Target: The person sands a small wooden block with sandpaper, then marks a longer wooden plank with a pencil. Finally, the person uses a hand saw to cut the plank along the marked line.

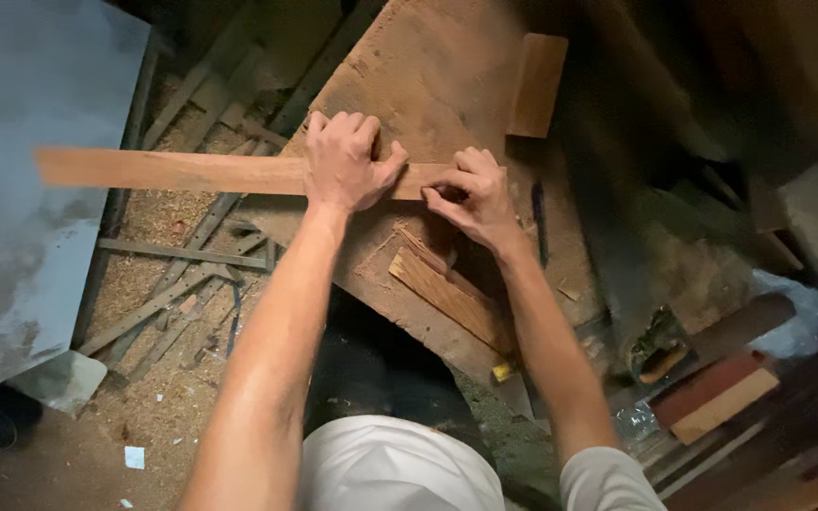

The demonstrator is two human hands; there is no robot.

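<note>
Pressing a long wooden strip (172, 171) flat, both hands (343, 163) grip it.

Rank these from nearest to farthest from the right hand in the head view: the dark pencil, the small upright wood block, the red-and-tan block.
From the right hand:
1. Dark pencil, just to its right on the workbench.
2. Small upright wood block, above it at the bench's far end.
3. Red-and-tan block, far lower right.

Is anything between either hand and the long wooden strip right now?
Nothing visible. The left hand presses flat on the strip where it lies on the workbench, and the right hand pinches the strip's right end. Both touch the wood directly. The scrap slats lie nearer the body, clear of both hands.
</note>
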